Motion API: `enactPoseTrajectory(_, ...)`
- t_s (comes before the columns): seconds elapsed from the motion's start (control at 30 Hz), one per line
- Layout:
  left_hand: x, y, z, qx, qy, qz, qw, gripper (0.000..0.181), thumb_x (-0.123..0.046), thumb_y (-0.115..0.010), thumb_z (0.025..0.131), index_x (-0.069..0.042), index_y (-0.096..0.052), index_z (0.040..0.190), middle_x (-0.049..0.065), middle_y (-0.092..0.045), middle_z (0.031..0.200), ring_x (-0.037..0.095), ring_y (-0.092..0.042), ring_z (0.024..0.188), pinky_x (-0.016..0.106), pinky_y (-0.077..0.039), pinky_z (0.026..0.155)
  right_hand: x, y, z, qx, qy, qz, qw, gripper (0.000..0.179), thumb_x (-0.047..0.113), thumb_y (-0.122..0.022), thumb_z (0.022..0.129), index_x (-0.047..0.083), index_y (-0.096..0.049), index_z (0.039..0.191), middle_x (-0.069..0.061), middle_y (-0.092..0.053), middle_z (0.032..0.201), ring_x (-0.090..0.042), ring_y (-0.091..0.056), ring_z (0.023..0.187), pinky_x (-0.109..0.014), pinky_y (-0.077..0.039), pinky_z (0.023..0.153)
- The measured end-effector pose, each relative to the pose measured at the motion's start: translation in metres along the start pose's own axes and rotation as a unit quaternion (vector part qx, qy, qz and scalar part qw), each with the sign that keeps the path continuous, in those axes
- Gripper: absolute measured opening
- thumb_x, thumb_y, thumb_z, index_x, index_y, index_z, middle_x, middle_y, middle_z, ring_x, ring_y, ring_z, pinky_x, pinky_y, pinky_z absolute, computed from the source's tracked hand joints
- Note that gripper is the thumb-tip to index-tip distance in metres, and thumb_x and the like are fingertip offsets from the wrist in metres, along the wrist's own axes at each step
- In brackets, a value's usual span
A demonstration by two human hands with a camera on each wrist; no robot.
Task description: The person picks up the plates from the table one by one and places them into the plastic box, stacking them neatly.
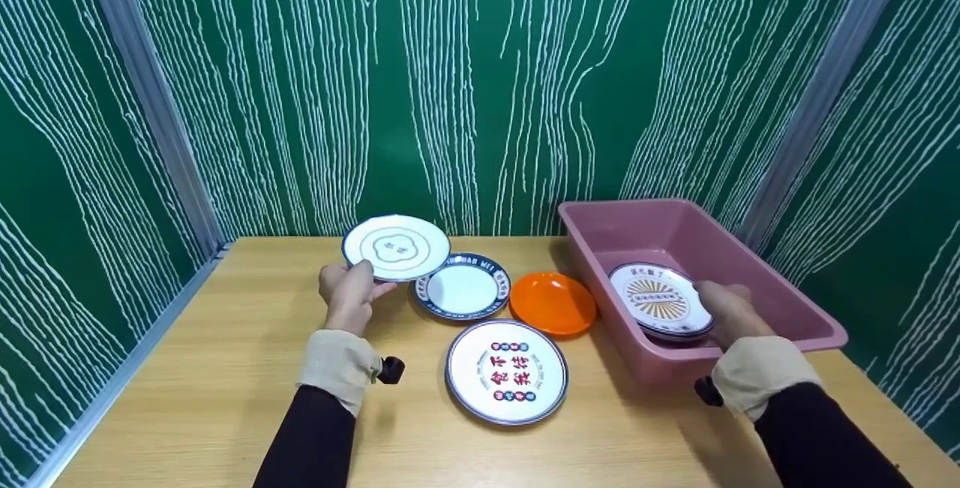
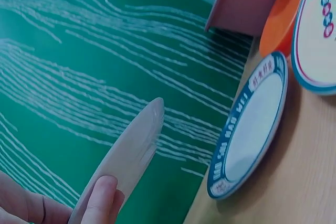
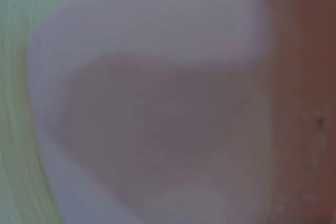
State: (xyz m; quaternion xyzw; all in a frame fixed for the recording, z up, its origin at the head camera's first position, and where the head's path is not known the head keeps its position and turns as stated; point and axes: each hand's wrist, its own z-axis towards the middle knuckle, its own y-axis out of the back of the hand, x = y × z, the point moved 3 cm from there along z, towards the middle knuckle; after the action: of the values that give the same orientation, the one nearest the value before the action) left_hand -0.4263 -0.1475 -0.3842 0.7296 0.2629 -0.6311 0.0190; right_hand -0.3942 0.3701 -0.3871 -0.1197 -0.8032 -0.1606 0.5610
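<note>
My left hand (image 1: 349, 294) pinches the near edge of a white plate (image 1: 397, 244) with a blue rim, thumb on top. It is tilted and raised above the table. The left wrist view shows this plate (image 2: 131, 148) almost edge-on, with thumb and fingers at its edge. Inside the pink basin (image 1: 731, 255), my right hand (image 1: 731, 311) grips the right edge of a white plate with a gold sunburst (image 1: 660, 299). More plate rim shows under that one. The right wrist view is blurred, filled mostly by a pale surface.
On the table, a blue-patterned plate (image 1: 465, 289) lies partly beneath the raised one in the head view. Beside it sit an orange plate (image 1: 553, 304) and a white plate with red characters (image 1: 508, 373). A green wall (image 1: 495, 97) with white lines stands behind.
</note>
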Motion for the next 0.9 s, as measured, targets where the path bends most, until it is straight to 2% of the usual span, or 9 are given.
enactPoseTrajectory(0.07,-0.001,-0.002,-0.003,0.002,0.001,0.006,1.0,0.052,0.005,-0.045,0.098,0.004,-0.038,0.15,0.02,-0.06,0.13,0.029,-0.07,0.106,0.03,-0.063,0.076,0.002,-0.006,-0.001,-0.005,0.029,-0.056,0.998,0.045,0.018,-0.049,0.102,-0.011,-0.039,0.134,-0.007,-0.062,0.087,-0.014,-0.065,0.074,-0.031,-0.061,0.081)
enactPoseTrajectory(0.17,-0.004,-0.007,-0.008,0.009,0.005,0.013,0.9999,0.052,0.002,-0.046,0.1,0.003,-0.035,0.151,0.02,-0.057,0.131,0.029,-0.07,0.105,0.03,-0.063,0.077,0.007,-0.016,-0.002,0.006,0.073,-0.136,0.988,0.065,0.026,-0.046,0.105,-0.013,-0.024,0.152,-0.026,-0.057,0.122,-0.026,-0.062,0.106,-0.043,-0.052,0.103)
enactPoseTrajectory(0.23,-0.005,-0.011,-0.011,0.016,0.005,0.016,0.9997,0.051,-0.001,-0.047,0.102,0.003,-0.034,0.151,0.021,-0.056,0.132,0.03,-0.07,0.105,0.029,-0.063,0.077,0.011,-0.023,-0.004,0.009,0.122,-0.19,0.9742,0.069,0.029,-0.044,0.106,-0.013,-0.019,0.155,-0.034,-0.045,0.141,-0.036,-0.052,0.124,-0.05,-0.043,0.112)
enactPoseTrajectory(0.3,-0.006,-0.015,-0.014,0.025,0.004,0.012,0.9996,0.048,-0.002,-0.047,0.103,0.003,-0.034,0.149,0.021,-0.055,0.131,0.03,-0.07,0.104,0.03,-0.063,0.077,0.016,-0.031,-0.008,0.004,0.192,-0.241,0.9513,0.068,0.03,-0.045,0.106,-0.012,-0.023,0.155,-0.036,-0.04,0.148,-0.043,-0.044,0.133,-0.056,-0.039,0.114)
enactPoseTrajectory(0.43,-0.007,-0.023,-0.021,0.045,-0.005,-0.009,0.9989,0.045,0.004,-0.048,0.098,0.006,-0.038,0.142,0.024,-0.053,0.126,0.031,-0.071,0.096,0.032,-0.063,0.078,0.026,-0.048,-0.018,-0.013,0.333,-0.281,0.9,0.061,0.024,-0.052,0.106,-0.012,-0.034,0.15,-0.038,-0.05,0.138,-0.05,-0.051,0.126,-0.06,-0.044,0.107)
enactPoseTrajectory(0.47,-0.007,-0.025,-0.023,0.048,-0.007,-0.014,0.9987,0.044,0.006,-0.048,0.096,0.007,-0.039,0.139,0.024,-0.053,0.125,0.03,-0.071,0.094,0.033,-0.063,0.078,0.028,-0.052,-0.02,-0.017,0.359,-0.283,0.8893,0.059,0.022,-0.054,0.105,-0.012,-0.036,0.149,-0.038,-0.051,0.136,-0.051,-0.053,0.124,-0.061,-0.045,0.106)
enactPoseTrajectory(0.53,-0.008,-0.029,-0.028,0.056,-0.009,-0.021,0.9982,0.044,0.008,-0.048,0.093,0.007,-0.04,0.136,0.025,-0.053,0.123,0.03,-0.071,0.091,0.034,-0.063,0.078,0.032,-0.061,-0.025,-0.014,0.391,-0.278,0.8776,0.057,0.02,-0.056,0.105,-0.012,-0.038,0.148,-0.038,-0.052,0.136,-0.052,-0.056,0.122,-0.061,-0.047,0.104)
enactPoseTrajectory(0.67,-0.009,-0.036,-0.037,0.07,-0.006,-0.018,0.9974,0.041,0.007,-0.05,0.094,0.004,-0.041,0.134,0.023,-0.055,0.123,0.03,-0.07,0.093,0.034,-0.063,0.078,0.037,-0.079,-0.036,0.0,0.411,-0.262,0.8732,0.055,0.019,-0.058,0.105,-0.01,-0.04,0.148,-0.035,-0.054,0.135,-0.048,-0.057,0.12,-0.058,-0.047,0.105)
enactPoseTrajectory(0.9,-0.006,-0.047,-0.055,0.105,-0.007,0.0,0.9945,0.039,0.006,-0.05,0.096,0.002,-0.042,0.134,0.022,-0.058,0.123,0.032,-0.069,0.1,0.037,-0.063,0.079,0.039,-0.114,-0.055,0.038,0.401,-0.241,0.883,0.056,0.029,-0.057,0.106,0.001,-0.041,0.152,-0.022,-0.055,0.141,-0.038,-0.055,0.123,-0.054,-0.046,0.11)
